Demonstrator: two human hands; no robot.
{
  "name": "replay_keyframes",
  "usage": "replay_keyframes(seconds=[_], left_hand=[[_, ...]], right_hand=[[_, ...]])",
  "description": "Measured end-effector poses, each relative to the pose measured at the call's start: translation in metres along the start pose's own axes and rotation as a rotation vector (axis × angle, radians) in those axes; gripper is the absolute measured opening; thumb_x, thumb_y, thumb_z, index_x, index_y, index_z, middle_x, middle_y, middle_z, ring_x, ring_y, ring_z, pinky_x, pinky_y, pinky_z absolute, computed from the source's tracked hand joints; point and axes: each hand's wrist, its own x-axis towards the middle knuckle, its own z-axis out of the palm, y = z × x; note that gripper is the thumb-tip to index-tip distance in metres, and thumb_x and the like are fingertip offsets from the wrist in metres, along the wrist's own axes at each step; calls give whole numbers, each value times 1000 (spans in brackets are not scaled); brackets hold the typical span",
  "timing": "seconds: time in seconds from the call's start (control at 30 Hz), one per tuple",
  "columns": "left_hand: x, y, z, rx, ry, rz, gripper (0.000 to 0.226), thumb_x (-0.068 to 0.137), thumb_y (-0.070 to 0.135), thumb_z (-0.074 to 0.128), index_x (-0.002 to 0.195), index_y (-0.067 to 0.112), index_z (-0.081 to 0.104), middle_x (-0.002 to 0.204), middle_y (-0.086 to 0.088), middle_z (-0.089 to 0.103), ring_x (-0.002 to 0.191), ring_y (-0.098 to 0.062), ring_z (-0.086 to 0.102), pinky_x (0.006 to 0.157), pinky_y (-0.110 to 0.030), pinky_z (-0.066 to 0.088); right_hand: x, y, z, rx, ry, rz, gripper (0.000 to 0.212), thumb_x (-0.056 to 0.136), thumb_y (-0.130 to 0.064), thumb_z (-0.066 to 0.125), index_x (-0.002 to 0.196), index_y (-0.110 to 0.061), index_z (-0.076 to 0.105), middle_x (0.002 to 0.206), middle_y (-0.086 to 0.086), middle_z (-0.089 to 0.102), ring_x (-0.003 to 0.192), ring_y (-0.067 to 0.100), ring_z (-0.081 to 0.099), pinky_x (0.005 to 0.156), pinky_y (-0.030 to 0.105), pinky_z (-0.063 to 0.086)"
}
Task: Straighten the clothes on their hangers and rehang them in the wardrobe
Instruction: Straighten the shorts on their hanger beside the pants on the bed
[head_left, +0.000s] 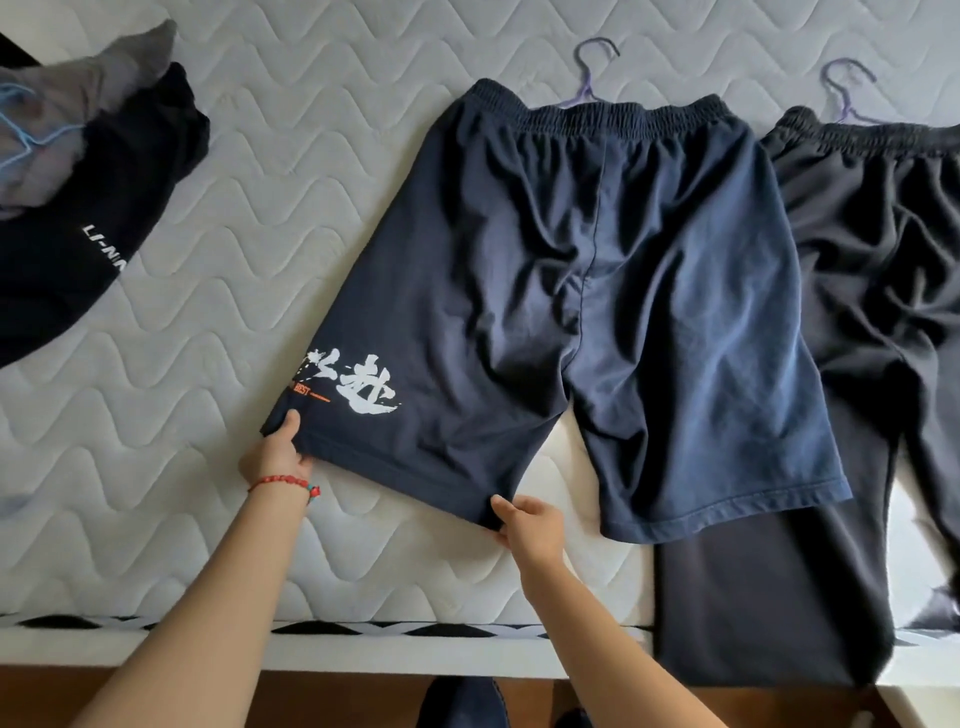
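navy shorts (597, 291) spread flat on a white quilted mattress (260, 130), waistband far away, two legs toward the camera. purple hanger hook (589, 67) poking out above the waistband, resting on the mattress. white brush writing (358, 384) with a thin orange line on the leg at the left, close to the hem.

left hand (278, 452) pinched on the outer corner of that leg's hem, thumb on top of the cloth, other fingers tucked under. red bead bracelet (288, 483) around that wrist. right hand (532, 522) pinched on the inner corner of the same hem, thumb on top, fingers under. hem pulled in a line between the two hands. other leg lying loose, its hem over dark cloth.

black pants (852, 260) just beside the shorts on the right, partly under them, long legs hanging over the mattress edge. second purple hanger hook (844, 83) sticking out above their waistband.

far left, well apart from the shorts: a crumpled pile with a black top (93, 223) showing white letters, a grey garment (57, 109) on it, and a thin blue hanger (26, 135) lying across the grey one.

brown floor (363, 696) at the bottom, with dark shoes (467, 701) by the bed edge.
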Motion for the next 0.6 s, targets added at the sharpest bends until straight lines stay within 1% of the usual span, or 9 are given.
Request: replay_keyframes(seconds=[0.07,0.17,0.23,0.3,0.37,0.43,0.5,0.53,0.6], left_hand=[[-3,-2,-10,14,52,53,28,82,18,67,107,9,57,79,0,57,81,-19,58,58,-26,53],[-3,-6,-15,25,110,45,30,82,19,66,109,9,58,83,2,58,88,-21,57,58,-26,53],[5,-6,-17,119,67,7,27,90,24,55,113,11,54,77,2,52,76,-17,56,43,-20,52],[11,-6,-17,225,-19,-45,20,97,30,39,111,18,44,75,4,44,66,-10,46,37,-14,46],[6,-9,-19,297,-63,-66,18,97,34,35,96,19,45,75,4,43,64,-8,43,50,-20,45],[-10,-19,-21,367,-107,-88,25,97,33,38,77,19,44,76,2,45,65,-10,44,61,-23,39],[-36,-35,-24,406,-161,-135,27,97,28,38,73,18,44,77,-1,47,66,-14,46,66,-28,40],[-52,-45,-25,409,-194,-164,26,97,24,38,74,16,46,78,-5,49,67,-17,47,67,-28,40],[-87,-63,-27,501,-218,-144,24,94,17,44,71,13,50,78,-12,52,71,-24,49,59,-26,42]], right_hand=[[-2,2,4,-39,51,18,39,83,-11,62,50,-12,41,48,0,44,56,23,47,61,33,44],[-9,-1,4,-107,-21,116,28,88,-9,57,60,-9,50,58,6,56,53,22,59,58,30,50],[-12,-7,-3,-150,-67,190,22,88,-8,54,67,-8,54,64,8,62,55,20,62,55,27,49],[-10,-10,-16,-134,-33,190,20,85,-5,52,66,-7,55,66,9,63,54,20,60,52,23,44],[-11,-13,-37,-65,45,155,19,86,-6,52,68,-6,56,66,10,63,52,19,58,52,23,42],[-15,-17,-64,19,103,145,16,89,-7,52,73,-7,57,69,11,65,56,21,58,55,26,45],[-20,-19,-93,81,115,157,11,90,-8,51,82,-7,57,74,12,67,64,22,62,59,28,49],[-23,-20,-106,99,123,162,8,91,-9,52,87,-6,58,77,13,68,68,23,64,61,28,50],[-33,-22,-132,113,144,148,8,91,-9,52,93,-4,59,81,14,69,74,25,66,64,30,53]])
